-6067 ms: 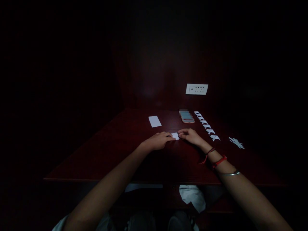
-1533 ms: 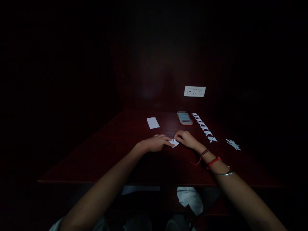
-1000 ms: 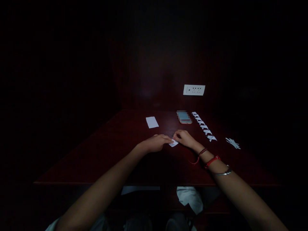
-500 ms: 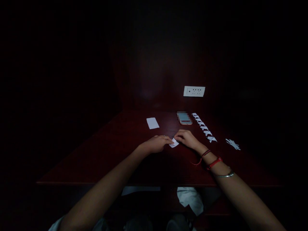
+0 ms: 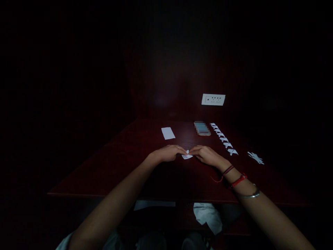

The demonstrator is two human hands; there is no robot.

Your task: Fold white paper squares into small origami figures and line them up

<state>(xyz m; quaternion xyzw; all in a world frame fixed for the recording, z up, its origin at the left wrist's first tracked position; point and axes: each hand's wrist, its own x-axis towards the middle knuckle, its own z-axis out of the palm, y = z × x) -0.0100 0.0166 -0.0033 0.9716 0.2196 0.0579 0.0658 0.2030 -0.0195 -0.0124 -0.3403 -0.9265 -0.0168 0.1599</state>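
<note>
A small white piece of folded paper lies on the dark red table, between my two hands. From the left, my left hand, with a ring on one finger, has its fingertips closed on the paper's upper left side. My right hand meets it from the other side, thumb and fingers together at the upper right edge. The fingertips of both hands nearly touch and cover part of the folds. Bracelets circle the right wrist and forearm.
Beyond my hands lies a flat white paper sheet. A pixelated, phone-like object rests at the back, beside a row of several folded paper pieces. Thin white strips lie at the right. A socket panel is on the wall.
My right hand has lowered, and its fingers now press against the paper close to the left fingertips. The whole view has shifted slightly, so the table's things appear further right.
</note>
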